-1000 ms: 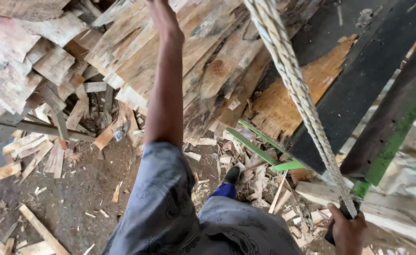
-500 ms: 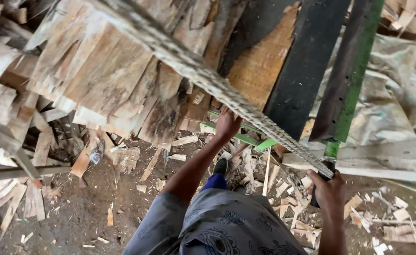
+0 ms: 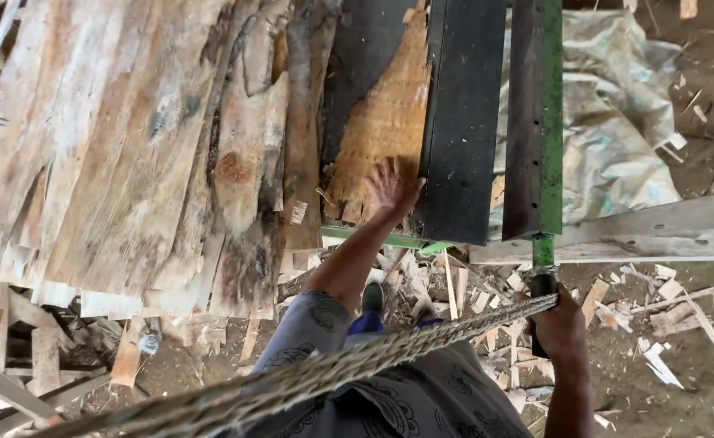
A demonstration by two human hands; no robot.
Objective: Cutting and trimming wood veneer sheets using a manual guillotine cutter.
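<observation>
Fingers of the left hand (image 3: 392, 186) spread flat on a wood slab (image 3: 383, 122); right hand (image 3: 558, 323) fingers wrapped round a black handle (image 3: 542, 285).

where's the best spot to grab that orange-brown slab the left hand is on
Probably by its near end. The orange-brown slab lies flat on the stack, wedged between a bark-edged board and a black plank, so its long sides look blocked. Its ragged near end overhangs, where the left hand rests. Come from the near side, fingers underneath.
</observation>
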